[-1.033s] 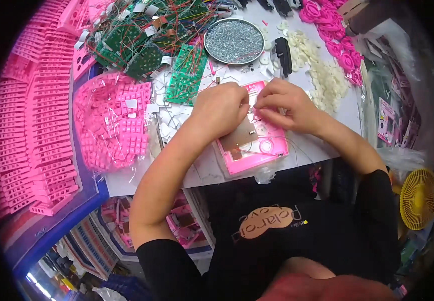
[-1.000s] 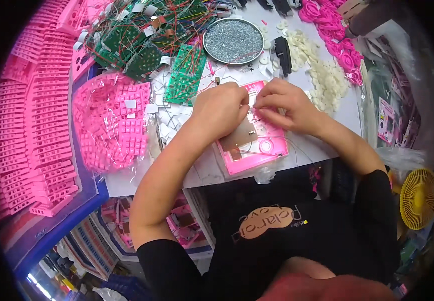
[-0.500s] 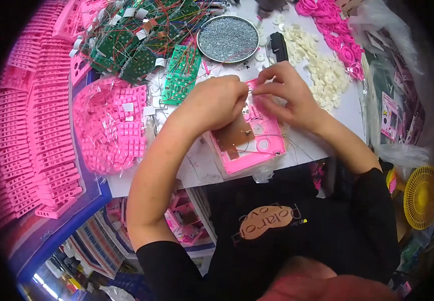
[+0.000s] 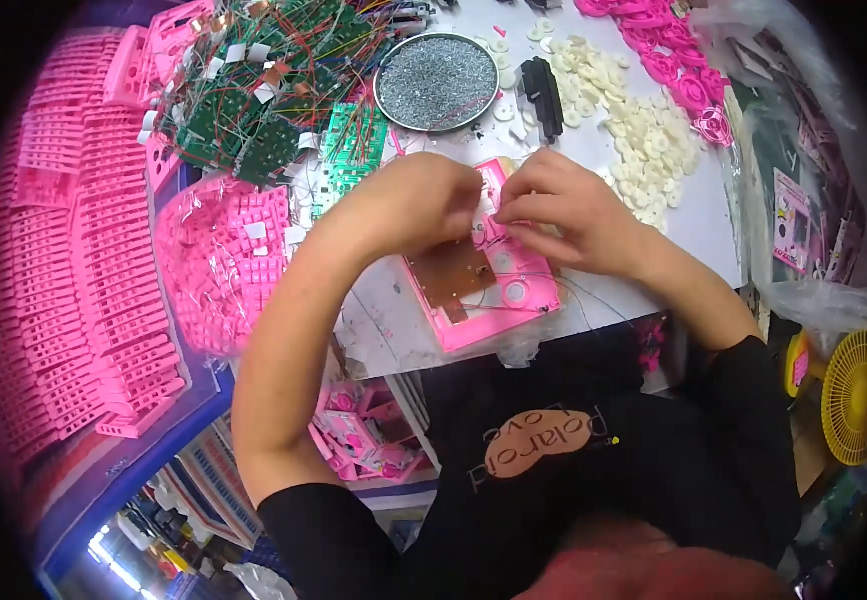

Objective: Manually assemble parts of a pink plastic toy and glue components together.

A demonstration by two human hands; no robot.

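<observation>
Since the earlier frames our view has swung slightly, so the dish (image 4: pixel 438 130) and the pink case (image 4: pixel 493 325) sit further left in it, and the left hand (image 4: pixel 443 205) and its forearm cover more of the loose green board (image 4: pixel 356 135).

We see the dish full of small metal bits (image 4: pixel 436 80). A clear bag (image 4: pixel 185 235) at the bench's left edge holds pink keys (image 4: pixel 253 275). The case lies on the bench (image 4: pixel 383 320) near its front edge, below both hands, with a brown board (image 4: pixel 448 275) in it.

Wired boards (image 4: pixel 253 110) heap up left of the dish; a black part (image 4: pixel 543 98) lies between the dish and the cream discs (image 4: pixel 643 150). Pink loops (image 4: pixel 658 50) line the far right.

The left hand is curled over the case's upper left; its fingertips are mostly hidden, so we cannot tell what it grips. The right hand (image 4: pixel 563 215) has thumb and fingers bent close together over the upper right; we cannot tell whether they pinch anything.
</observation>
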